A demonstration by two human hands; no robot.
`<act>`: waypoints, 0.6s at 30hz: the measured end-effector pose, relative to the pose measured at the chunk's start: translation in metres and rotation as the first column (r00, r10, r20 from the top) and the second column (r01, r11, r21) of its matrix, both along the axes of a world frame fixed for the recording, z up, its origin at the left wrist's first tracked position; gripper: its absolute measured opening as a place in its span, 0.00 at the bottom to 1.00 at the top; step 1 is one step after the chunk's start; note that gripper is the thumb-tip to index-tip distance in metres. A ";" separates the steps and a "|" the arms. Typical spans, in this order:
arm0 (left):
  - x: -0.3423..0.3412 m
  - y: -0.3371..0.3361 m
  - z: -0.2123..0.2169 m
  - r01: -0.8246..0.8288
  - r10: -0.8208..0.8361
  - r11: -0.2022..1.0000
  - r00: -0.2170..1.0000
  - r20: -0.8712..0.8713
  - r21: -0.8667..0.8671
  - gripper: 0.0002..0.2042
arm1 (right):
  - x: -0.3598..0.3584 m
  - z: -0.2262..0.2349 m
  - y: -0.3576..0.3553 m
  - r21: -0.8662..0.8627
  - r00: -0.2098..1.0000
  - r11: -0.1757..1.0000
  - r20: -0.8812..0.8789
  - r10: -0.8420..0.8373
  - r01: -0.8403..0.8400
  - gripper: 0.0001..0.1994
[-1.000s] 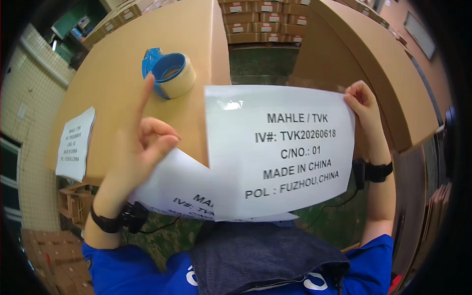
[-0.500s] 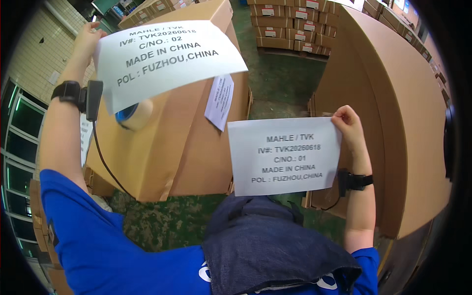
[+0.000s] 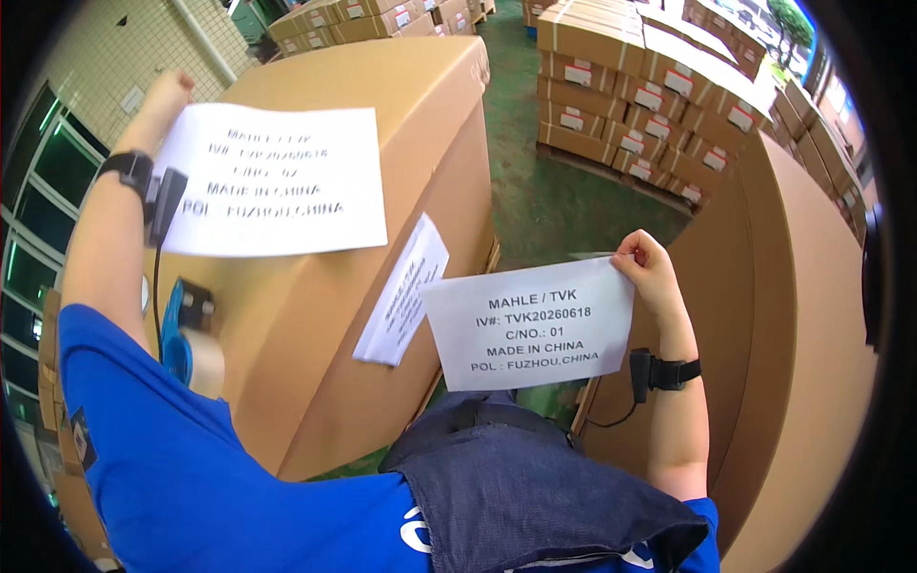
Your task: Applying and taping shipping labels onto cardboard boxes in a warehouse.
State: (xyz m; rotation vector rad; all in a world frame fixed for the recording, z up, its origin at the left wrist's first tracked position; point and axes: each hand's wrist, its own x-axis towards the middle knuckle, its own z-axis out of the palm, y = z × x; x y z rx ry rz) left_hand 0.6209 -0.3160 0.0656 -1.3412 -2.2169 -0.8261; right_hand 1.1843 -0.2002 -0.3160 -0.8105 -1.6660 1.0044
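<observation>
Blurred left hand point(image 3: 170, 93), fingers closed on upper sheet point(image 3: 277, 181) over carton point(image 3: 382, 76); right of carton, right hand point(image 3: 650, 267) in pinch on lower sheet point(image 3: 530, 329).

- A warehouse or packing area
- Stacks of labelled cartons point(image 3: 630, 119) on a worn green floor point(image 3: 521, 191)
- Large cardboard boxes point(image 3: 411, 153) close by
- Tape dispenser point(image 3: 179, 349) on the left one

We see daylight glare at upper right. Blur smears the upper sheet point(image 3: 275, 180); lines bow near the rim.
</observation>
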 end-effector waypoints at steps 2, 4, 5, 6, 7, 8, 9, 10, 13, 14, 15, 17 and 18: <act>-0.033 -0.036 -0.012 -0.204 0.178 0.974 0.957 -0.229 -0.095 0.12 | -0.002 0.010 0.004 0.035 0.998 0.999 0.069 -0.004 0.002 0.06; -0.039 -0.096 -0.030 -0.220 0.188 0.969 0.953 -0.238 -0.115 0.14 | 0.000 0.017 0.008 0.084 0.993 0.994 0.106 0.057 -0.066 0.06; -0.036 -0.130 -0.044 -0.278 0.252 0.950 0.952 -0.175 -0.142 0.16 | -0.001 0.021 0.009 0.094 0.990 0.991 0.111 0.087 -0.098 0.06; -0.021 -0.158 -0.067 -0.269 0.244 0.953 0.954 -0.176 -0.140 0.16 | 0.003 0.020 0.012 0.069 0.987 0.992 0.125 0.096 -0.105 0.06; -0.015 -0.196 -0.084 -0.313 0.312 0.934 0.950 -0.030 -0.174 0.18 | -0.001 0.023 0.011 0.055 0.979 0.984 0.123 0.161 -0.169 0.07; -0.005 -0.237 -0.100 -0.318 0.348 0.927 0.927 0.139 -0.200 0.22 | -0.001 0.023 0.012 0.090 0.963 0.969 0.168 0.213 -0.230 0.07; 0.010 -0.282 -0.110 -0.296 0.339 0.925 0.926 0.165 -0.236 0.27 | -0.001 0.025 0.010 0.158 0.959 0.958 0.193 0.206 -0.238 0.07; 0.024 -0.331 -0.124 -0.407 0.456 0.875 0.875 0.162 -0.262 0.27 | -0.001 0.028 0.007 0.195 0.946 0.954 0.275 0.170 -0.228 0.06; 0.079 -0.484 -0.149 -0.193 0.197 0.980 0.946 0.256 -0.042 0.28 | 0.007 0.045 -0.011 0.062 0.904 0.940 0.303 0.301 -0.334 0.06; 0.098 -0.530 -0.151 -0.306 0.312 0.950 0.941 0.134 -0.067 0.28 | 0.010 0.054 -0.021 0.097 0.892 0.920 0.301 0.337 -0.380 0.06; 0.128 -0.577 -0.161 -0.411 0.407 0.912 0.902 0.147 -0.002 0.28 | 0.018 0.064 -0.030 0.056 0.856 0.893 0.316 0.408 -0.446 0.06; 0.190 -0.653 -0.171 -0.591 0.589 0.805 0.806 0.057 0.054 0.27 | 0.038 0.079 -0.052 0.005 0.805 0.858 0.348 0.481 -0.514 0.06; 0.233 -0.693 -0.178 -0.718 0.715 0.695 0.695 0.074 0.032 0.27 | 0.053 0.084 -0.065 0.019 0.778 0.833 0.370 0.507 -0.553 0.06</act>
